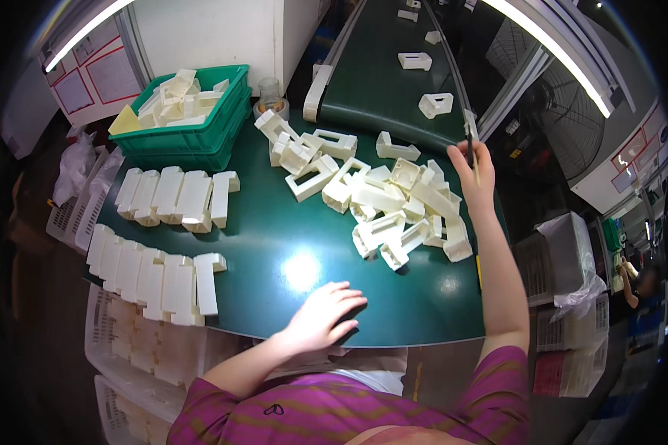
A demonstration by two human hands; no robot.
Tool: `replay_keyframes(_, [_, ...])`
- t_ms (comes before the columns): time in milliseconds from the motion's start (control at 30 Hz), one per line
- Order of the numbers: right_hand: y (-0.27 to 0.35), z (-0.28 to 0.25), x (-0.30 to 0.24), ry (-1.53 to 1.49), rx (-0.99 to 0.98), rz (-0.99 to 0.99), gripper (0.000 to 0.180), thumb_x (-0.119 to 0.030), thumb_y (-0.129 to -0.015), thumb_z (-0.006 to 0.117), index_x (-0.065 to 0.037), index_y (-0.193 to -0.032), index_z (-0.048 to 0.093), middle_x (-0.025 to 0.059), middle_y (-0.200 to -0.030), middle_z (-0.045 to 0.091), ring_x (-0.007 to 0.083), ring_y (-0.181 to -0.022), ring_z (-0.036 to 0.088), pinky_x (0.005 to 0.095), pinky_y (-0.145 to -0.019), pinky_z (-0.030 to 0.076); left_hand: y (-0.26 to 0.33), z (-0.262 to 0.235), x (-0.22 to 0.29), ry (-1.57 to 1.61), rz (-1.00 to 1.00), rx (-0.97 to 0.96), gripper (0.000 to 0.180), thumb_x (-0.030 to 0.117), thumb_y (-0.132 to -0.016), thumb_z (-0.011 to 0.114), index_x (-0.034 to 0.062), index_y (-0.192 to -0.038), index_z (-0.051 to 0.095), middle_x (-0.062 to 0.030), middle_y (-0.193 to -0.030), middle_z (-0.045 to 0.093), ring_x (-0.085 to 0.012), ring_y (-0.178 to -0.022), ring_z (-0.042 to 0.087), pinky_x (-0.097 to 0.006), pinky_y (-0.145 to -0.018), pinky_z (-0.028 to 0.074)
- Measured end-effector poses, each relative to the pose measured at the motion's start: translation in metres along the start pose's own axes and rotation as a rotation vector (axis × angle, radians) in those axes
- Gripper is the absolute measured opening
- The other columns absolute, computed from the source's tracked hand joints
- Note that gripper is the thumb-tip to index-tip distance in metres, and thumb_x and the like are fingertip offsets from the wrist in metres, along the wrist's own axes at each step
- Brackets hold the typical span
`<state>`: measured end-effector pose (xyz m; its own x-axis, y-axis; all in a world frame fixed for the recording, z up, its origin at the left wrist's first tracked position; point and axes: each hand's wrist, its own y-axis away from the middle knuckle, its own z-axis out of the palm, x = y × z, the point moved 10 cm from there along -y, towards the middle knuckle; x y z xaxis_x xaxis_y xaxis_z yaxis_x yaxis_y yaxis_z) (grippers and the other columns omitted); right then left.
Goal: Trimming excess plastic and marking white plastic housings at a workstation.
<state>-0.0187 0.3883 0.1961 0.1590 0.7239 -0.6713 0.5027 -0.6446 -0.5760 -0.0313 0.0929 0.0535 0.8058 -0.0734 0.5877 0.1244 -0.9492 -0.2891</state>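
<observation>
My left hand (323, 319) lies on the green table (274, 259) near its front edge, fingers stretched out and nothing in them. Up at the table's right edge, beside the end of the conveyor, my right hand (476, 167) is closed around a thin dark tool (468, 141); its kind is too small to make out. Left of this hand lies a loose heap of white plastic housings (378, 194), some on their sides with hollow faces showing. On the left, similar parts stand side by side in a back row (172, 196) and a front row (156, 278).
Stacked green crates (223, 119) with more white parts stand back left, near a glass jar (269, 90). A dark green conveyor belt (371, 81) carries several white pieces. White baskets (111, 334) sit below the table's left side; more crates (571, 334) stand right.
</observation>
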Motion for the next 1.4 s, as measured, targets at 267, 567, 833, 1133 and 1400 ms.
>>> replay_keyframes(267, [-0.146,0.064,0.102,0.705,0.119,-0.032,0.044,-0.022,-0.068,0.071,-0.001,-0.102,0.051,0.0180,-0.094,0.062,0.0345,-0.092,0.059,0.0397,-0.079,0.045,-0.007,0.006,0.002,0.065,-0.030,-0.037,0.033,0.022,-0.080,0.058,0.0108,-0.111,0.054,-0.0049,-0.123,0.049,-0.0198,-0.118,0.042,-0.039,-0.100,0.029])
replay_keyframes(567, [-0.094,0.105,0.040,-0.158,0.002,-0.022,0.033,-0.002,-0.068,0.065,-0.001,-0.097,0.050,0.0089,-0.088,0.056,0.0168,-0.082,0.056,0.0303,-0.076,0.046,-0.017,-0.001,0.002,0.020,-0.074,-0.046,0.045,0.020,-0.071,0.068,0.0108,-0.112,0.054,-0.0099,-0.124,0.047,-0.0276,-0.117,0.042,-0.042,-0.099,0.029])
replay_keyframes(833, [0.164,0.077,-0.087,-0.910,-0.563,0.253,0.029,-0.005,-0.070,0.059,-0.003,-0.094,0.042,0.0042,-0.087,0.050,0.0102,-0.083,0.048,0.0261,-0.075,0.042,-0.023,-0.088,0.046,-0.196,0.199,0.750,0.071,0.027,-0.077,0.064,-0.0012,-0.131,0.028,-0.0245,-0.133,0.033,-0.0420,-0.124,0.029,-0.054,-0.102,0.018])
replay_keyframes(1133, [0.260,-0.002,-0.019,-0.600,-0.185,0.455,0.027,-0.021,-0.091,0.051,-0.001,-0.109,0.047,0.0082,-0.096,0.053,0.0141,-0.090,0.051,0.0283,-0.079,0.041,-0.018,0.056,-0.004,1.424,-0.464,-0.003,0.056,0.032,-0.086,0.054,0.0063,-0.130,0.032,-0.0143,-0.105,0.054,-0.0276,-0.101,0.054,-0.041,-0.090,0.043])
replay_keyframes(1400, [0.261,-0.037,-0.068,0.024,-0.050,0.081,0.033,0.002,-0.079,0.057,-0.007,-0.110,0.059,0.0120,-0.091,0.055,0.0245,-0.078,0.057,0.0299,-0.067,0.046,-0.021,0.085,-0.016,1.651,-0.506,-0.134,0.072,0.056,-0.085,0.043,0.0009,-0.130,0.030,-0.0169,-0.119,0.047,-0.0311,-0.107,0.052,-0.046,-0.094,0.041])
